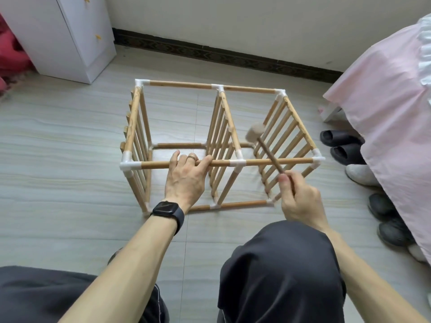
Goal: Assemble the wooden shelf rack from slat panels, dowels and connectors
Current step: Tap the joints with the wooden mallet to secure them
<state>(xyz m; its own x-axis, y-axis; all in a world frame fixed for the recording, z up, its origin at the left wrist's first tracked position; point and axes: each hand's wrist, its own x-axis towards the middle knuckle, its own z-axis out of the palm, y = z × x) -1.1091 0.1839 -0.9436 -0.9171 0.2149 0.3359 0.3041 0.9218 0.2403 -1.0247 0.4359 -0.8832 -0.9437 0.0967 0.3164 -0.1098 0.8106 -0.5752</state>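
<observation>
Between a white cabinet [70,38] and a pink-draped bed [384,89] edged with shoes [340,138], the wooden rack [179,84] stands on the floor [58,148], left grip [186,178] curled round its near top dowel [256,162], right grip [300,201] clutching a mallet [254,134] above the right bay.

I see pale grey tile floor [70,136], streaky grain, grout lines. Cream wall [233,19] at back, dark patterned baseboard [221,54] along btm. White cabinet [70,38] top left, small yellow knobs, near wall. Red fabric [11,57] at left edge, beside cabinet. Bed w/ pink cover [384,101] on right, cover hanging low. Black slippers [338,138] + dark shoes [382,206] on floor by bed, partly under cover. Light soft, even.
</observation>
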